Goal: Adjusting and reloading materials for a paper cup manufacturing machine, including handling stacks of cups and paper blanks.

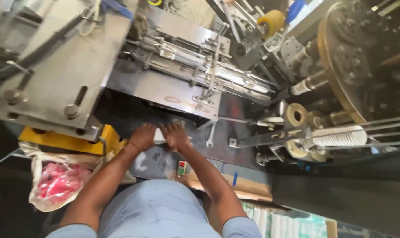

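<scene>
Beside a sack (54, 183) of red bits, both hands' fingers (143, 130) grip a white stack (159, 135).

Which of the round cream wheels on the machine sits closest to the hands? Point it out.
The cream wheel with the dark centre hole, just right of the right hand. The yellow roller near the top is much farther, beyond the steel plates.

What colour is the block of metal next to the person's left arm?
Yellow. The yellow metal block sits beside the left hand, clearest in the head view.
</scene>
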